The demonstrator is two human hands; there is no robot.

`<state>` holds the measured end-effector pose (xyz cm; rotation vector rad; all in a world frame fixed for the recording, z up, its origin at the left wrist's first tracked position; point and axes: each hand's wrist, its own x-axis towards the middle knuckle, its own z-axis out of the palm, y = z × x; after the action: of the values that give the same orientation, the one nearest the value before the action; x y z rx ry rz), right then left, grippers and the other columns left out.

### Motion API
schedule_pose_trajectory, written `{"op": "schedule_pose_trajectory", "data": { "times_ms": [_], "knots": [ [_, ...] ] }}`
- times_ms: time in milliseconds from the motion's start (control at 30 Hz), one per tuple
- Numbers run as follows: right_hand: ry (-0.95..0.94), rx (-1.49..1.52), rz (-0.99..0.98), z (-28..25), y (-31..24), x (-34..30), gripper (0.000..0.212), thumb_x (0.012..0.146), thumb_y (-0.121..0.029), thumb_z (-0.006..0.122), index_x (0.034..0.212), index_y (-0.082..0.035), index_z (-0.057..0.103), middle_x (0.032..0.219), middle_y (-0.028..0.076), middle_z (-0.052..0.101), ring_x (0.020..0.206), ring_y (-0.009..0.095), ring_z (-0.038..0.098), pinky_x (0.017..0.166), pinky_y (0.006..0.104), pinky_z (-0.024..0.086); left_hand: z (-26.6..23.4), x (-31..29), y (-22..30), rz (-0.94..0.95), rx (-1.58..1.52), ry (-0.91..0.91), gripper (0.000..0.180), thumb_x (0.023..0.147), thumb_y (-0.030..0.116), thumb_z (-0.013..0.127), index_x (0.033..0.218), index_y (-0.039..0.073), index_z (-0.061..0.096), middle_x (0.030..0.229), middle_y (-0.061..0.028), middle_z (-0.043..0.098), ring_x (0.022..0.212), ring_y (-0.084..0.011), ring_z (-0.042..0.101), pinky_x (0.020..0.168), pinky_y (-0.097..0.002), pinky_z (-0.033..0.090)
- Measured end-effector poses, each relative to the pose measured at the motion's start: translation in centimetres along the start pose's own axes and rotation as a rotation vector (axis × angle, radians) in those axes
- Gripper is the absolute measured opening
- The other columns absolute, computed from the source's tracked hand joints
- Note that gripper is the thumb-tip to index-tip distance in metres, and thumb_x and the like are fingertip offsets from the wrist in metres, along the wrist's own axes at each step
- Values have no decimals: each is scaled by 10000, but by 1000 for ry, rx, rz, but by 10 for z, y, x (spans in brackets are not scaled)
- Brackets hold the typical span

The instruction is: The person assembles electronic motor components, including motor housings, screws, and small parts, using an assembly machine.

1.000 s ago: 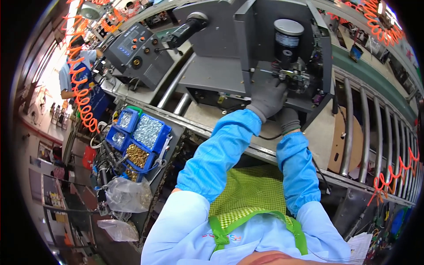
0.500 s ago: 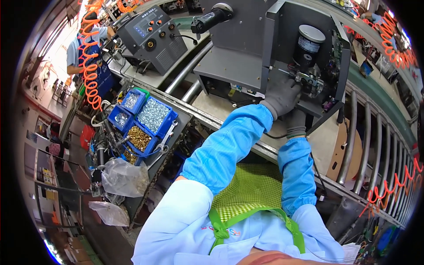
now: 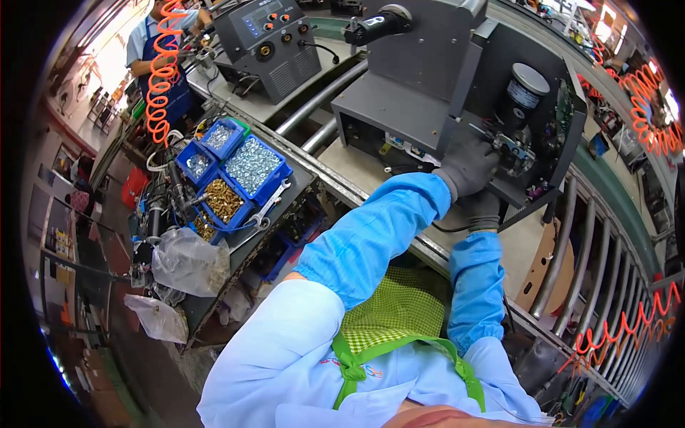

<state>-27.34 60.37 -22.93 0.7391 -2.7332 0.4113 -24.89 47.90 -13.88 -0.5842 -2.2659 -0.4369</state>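
Observation:
An open dark grey welding-machine cabinet (image 3: 399,114) stands in front of me. In its right-hand bay are a black cylindrical motor with a pale cap (image 3: 531,77) and a metal wire-feed mechanism (image 3: 515,153). My left hand (image 3: 469,165), in a grey glove, is at the left side of that mechanism with its fingers curled. What they hold, if anything, is hidden. Just below it, my right hand (image 3: 480,210), also gloved, reaches in at the bay's lower front edge. Its fingers are out of sight behind the left hand and the metal.
Blue bins of screws and nuts (image 3: 251,167) sit on a side bench at left, with wrenches (image 3: 271,200) and a plastic bag (image 3: 191,262). Steel rollers (image 3: 581,264) run along the right. Another welding machine (image 3: 267,53) stands beyond, near a person in a blue apron (image 3: 168,89).
The whole view has shifted and tilted slightly, so the cabinet appears farther right. Both hands stay at the same part of the bay, with the left fingers still curled by the mechanism.

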Motion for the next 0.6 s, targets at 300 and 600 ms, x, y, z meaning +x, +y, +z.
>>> {"op": "schedule_pose_trajectory", "data": {
  "times_ms": [300, 600],
  "knots": [
    [547, -126, -335, 31, 20, 3, 369, 837, -417, 508, 1022, -125, 638, 914, 131, 665, 765, 318, 642, 655, 452, 495, 10, -1, 0, -64, -6, -25, 178, 777, 259, 586, 885, 119, 605, 881, -98, 575, 866, -301, 570, 712, -426, 475],
    [156, -257, -203, 16, 16, -4, 372, 859, -381, 463, 1103, -141, 607, 1019, 132, 649, 888, 311, 630, 718, 424, 494, 5, -1, 7, -67, 16, -58, 194, 769, 282, 573, 876, 127, 618, 897, -82, 586, 871, -281, 573, 738, -449, 453]
  ]
}}
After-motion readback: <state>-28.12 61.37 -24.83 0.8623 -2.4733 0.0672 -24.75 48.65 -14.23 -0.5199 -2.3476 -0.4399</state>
